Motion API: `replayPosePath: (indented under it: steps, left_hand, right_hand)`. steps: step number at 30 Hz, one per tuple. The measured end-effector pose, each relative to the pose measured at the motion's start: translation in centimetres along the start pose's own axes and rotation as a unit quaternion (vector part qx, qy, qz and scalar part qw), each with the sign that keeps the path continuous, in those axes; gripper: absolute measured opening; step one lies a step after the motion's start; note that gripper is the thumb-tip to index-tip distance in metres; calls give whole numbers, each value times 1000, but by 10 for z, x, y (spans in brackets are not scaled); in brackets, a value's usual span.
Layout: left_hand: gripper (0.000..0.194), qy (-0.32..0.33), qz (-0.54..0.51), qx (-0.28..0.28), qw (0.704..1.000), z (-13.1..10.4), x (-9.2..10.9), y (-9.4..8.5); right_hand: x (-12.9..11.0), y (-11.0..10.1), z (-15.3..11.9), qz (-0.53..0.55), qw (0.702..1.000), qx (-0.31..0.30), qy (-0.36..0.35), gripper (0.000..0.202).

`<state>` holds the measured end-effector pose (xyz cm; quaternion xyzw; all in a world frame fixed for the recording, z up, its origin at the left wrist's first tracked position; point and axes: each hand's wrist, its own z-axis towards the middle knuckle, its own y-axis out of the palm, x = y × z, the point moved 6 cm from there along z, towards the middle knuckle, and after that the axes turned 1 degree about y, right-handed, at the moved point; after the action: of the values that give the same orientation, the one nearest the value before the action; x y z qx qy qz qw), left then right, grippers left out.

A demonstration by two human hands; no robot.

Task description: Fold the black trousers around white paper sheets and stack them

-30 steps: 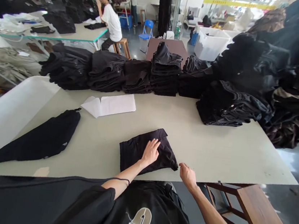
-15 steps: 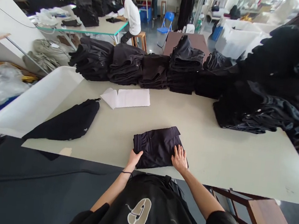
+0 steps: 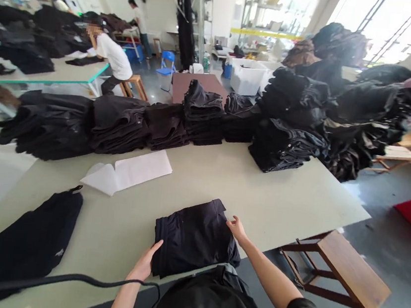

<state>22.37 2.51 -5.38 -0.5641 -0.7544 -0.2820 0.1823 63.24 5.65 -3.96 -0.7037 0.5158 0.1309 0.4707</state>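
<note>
A folded pair of dark trousers (image 3: pixel 195 237) with a gathered waistband lies at the table's front edge, in front of my body. My left hand (image 3: pixel 145 262) grips its left end at the waistband, thumb on top and the other fingers mostly hidden at the edge. Beside the right end is my right hand (image 3: pixel 237 229), raised slightly, its fingers apart and holding nothing. Another dark garment (image 3: pixel 26 237), with a small light logo and a loop at its tip, is spread on the table to the left.
White paper sheets (image 3: pixel 143 170) lie mid-table. Stacks of folded dark garments (image 3: pixel 119 123) line the far side, with more stacks (image 3: pixel 285 146) at right. A black cable (image 3: pixel 73 280) crosses low at left. A wooden stool (image 3: pixel 352 267) stands at right; a person (image 3: pixel 114 55) sits beyond.
My view has turned right and up. My right hand has lifted off the top of the trousers to their right edge. My left hand stays at the waistband end.
</note>
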Motion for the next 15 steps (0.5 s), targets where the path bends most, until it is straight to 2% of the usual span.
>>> replayPosePath:
  steps: [2,5,9,12,15]
  left_hand:
    - [32,-29,24,-15,999,9,9,7]
    - [37,-54,84,-4,995,22,23,18]
    - [28,23,165,29,986,41,45,18]
    - [18,83,200,33,976,55,58,14]
    - [11,87,271,51,957,67,72,15]
  right_hand:
    - [-10,4,10,33,999,-24,20,39]
    - [-16,11,12,80,994,-67,45,26]
    - [-13,12,6,121,985,-100,66,16]
    - [-10,5,5,140,985,-81,67,15]
    - [-11,0,9,153,985,-55,62,17]
